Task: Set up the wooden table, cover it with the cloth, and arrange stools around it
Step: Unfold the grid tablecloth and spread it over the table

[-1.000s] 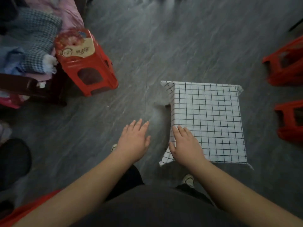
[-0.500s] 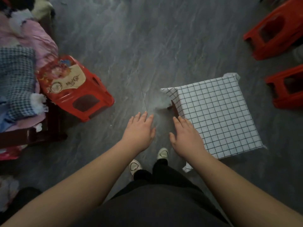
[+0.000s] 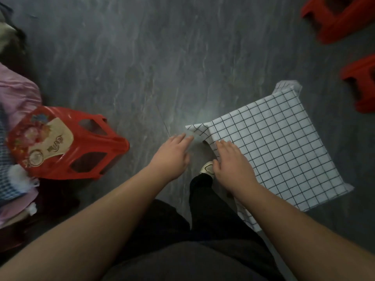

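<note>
A white cloth with a black grid [image 3: 280, 147] covers the small table at the right; only a dark bit of the table shows under the cloth's left corner. My right hand [image 3: 231, 165] hovers over the cloth's near left edge with fingers straight, and contact is unclear. My left hand [image 3: 172, 157] is held out flat above the grey floor, left of the table, holding nothing. A red plastic stool with a printed seat [image 3: 67, 145] stands at the left. Two more red stools [image 3: 341, 19] [image 3: 361, 82] sit at the right edge.
A pile of pink and checked fabric [image 3: 14, 110] lies at the far left beside the printed stool. My dark trousers and a white shoe [image 3: 207, 169] are below the hands. Grey marbled floor [image 3: 162, 57] spreads across the middle and top.
The view has swung left and come closer; the table now sits further right and turned. Both hands stay extended, the left reaching a little further forward.
</note>
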`<state>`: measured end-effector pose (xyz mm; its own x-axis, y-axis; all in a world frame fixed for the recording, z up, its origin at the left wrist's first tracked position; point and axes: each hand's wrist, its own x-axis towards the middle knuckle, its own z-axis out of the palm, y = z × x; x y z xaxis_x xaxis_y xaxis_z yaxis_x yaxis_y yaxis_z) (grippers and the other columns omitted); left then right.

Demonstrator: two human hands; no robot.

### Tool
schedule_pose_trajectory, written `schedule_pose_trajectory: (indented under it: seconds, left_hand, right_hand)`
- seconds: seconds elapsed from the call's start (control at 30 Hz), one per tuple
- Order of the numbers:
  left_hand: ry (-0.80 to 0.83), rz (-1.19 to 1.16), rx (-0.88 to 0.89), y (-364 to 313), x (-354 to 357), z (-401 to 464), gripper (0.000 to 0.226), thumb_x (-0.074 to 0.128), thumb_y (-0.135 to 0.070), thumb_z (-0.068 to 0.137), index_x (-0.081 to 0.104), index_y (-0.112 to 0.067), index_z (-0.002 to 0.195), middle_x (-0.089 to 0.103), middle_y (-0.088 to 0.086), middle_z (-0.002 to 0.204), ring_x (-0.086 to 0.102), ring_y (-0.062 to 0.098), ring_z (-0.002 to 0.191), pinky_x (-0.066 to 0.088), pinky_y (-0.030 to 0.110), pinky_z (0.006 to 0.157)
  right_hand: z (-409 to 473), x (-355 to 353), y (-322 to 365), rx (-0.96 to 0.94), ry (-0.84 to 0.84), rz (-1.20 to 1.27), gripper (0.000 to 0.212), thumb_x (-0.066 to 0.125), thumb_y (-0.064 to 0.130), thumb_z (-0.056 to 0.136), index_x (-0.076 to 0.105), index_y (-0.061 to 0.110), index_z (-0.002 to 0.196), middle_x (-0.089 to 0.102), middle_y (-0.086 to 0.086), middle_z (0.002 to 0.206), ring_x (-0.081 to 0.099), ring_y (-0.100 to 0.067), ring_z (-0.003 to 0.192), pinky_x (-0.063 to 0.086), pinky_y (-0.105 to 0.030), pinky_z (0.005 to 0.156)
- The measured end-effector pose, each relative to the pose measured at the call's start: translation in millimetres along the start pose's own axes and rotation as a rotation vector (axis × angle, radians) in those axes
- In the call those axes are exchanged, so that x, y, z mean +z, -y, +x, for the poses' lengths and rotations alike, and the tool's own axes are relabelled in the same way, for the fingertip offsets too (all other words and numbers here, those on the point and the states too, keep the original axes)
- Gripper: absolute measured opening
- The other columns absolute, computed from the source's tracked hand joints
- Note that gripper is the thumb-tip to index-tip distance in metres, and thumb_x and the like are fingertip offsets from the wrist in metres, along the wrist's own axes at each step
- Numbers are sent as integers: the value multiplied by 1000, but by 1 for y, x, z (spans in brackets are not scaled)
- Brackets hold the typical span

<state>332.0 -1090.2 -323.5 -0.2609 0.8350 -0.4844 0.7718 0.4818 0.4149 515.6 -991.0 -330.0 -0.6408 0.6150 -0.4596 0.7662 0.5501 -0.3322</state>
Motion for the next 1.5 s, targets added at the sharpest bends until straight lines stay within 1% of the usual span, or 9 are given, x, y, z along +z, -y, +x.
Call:
schedule_pose_trajectory:
  seconds: [0.3, 0.43, 0.6, 0.77, 0.9, 1.0, 1.17, 1.33, 1.5]
  left_hand:
    - [184, -98, 22, 40, 92, 184, 63, 52, -15, 97, 30, -19, 156, 29, 3, 162, 25, 21, 148, 23, 35, 120]
    - [165, -72, 70, 66, 134, 248, 59, 50, -13, 100, 31, -18, 155, 32, -1, 161, 27, 18, 148, 23, 28, 116]
    - [213, -8, 154, 92, 174, 303, 67, 60, -15, 95, 31, -18, 155, 36, 2, 159, 31, 21, 147, 22, 38, 121]
    - [157, -39, 257, 95, 184, 317, 56, 58, -24, 93, 46, -23, 148, 55, -3, 145, 49, 19, 135, 36, 39, 110]
    - [170, 8, 270, 92, 178, 320, 39, 53, -32, 93, 58, -33, 132, 69, -5, 109, 62, 26, 98, 49, 36, 83]
    - [250, 61, 223, 86, 166, 323, 25, 52, -36, 97, 62, -37, 119, 69, -5, 94, 64, 27, 87, 53, 41, 72]
    - [383, 126, 162, 77, 155, 329, 28, 45, -36, 102, 60, -42, 126, 69, 0, 95, 64, 27, 88, 54, 40, 73]
    - [393, 165, 98, 73, 151, 335, 21, 49, -33, 100, 69, -33, 105, 59, -2, 79, 61, 27, 83, 43, 34, 65]
    - [389, 157, 49, 68, 152, 338, 23, 52, -29, 100, 73, -35, 104, 60, -1, 78, 60, 26, 79, 41, 33, 65]
  right_hand:
    - [151, 98, -75, 110, 40, 84, 61, 40, 27, 101, 24, 11, 158, 21, -8, 166, 12, -23, 154, 15, -40, 126]
    - [196, 144, -98, 148, 13, 30, 66, 35, 27, 99, 16, 8, 159, 11, -11, 168, 4, -26, 155, 13, -46, 126]
    - [227, 177, -108, 133, -60, -34, 70, 32, 30, 97, 8, 9, 160, 3, -11, 169, -2, -27, 156, 10, -49, 125]
    - [238, 186, -106, 134, -63, -12, 70, 37, 29, 98, 10, 10, 161, 5, -10, 169, -2, -26, 156, 7, -49, 125]
    - [239, 186, -103, 148, -50, 10, 71, 42, 27, 97, 12, 10, 160, 5, -8, 169, -3, -24, 156, 3, -45, 126]
    - [239, 184, -103, 146, -42, 14, 72, 41, 27, 97, 13, 10, 160, 5, -8, 169, -4, -24, 156, 4, -46, 126]
    - [239, 187, -105, 146, -41, 9, 74, 39, 28, 95, 11, 10, 161, 1, -6, 169, -7, -22, 155, 4, -47, 126]
    - [239, 189, -104, 153, -52, 13, 76, 27, 32, 90, 11, 11, 161, 2, -7, 169, -6, -22, 155, 4, -47, 126]
    - [238, 189, -106, 144, -49, 9, 76, 27, 33, 90, 10, 11, 161, -1, -5, 169, -8, -22, 155, 2, -46, 126]
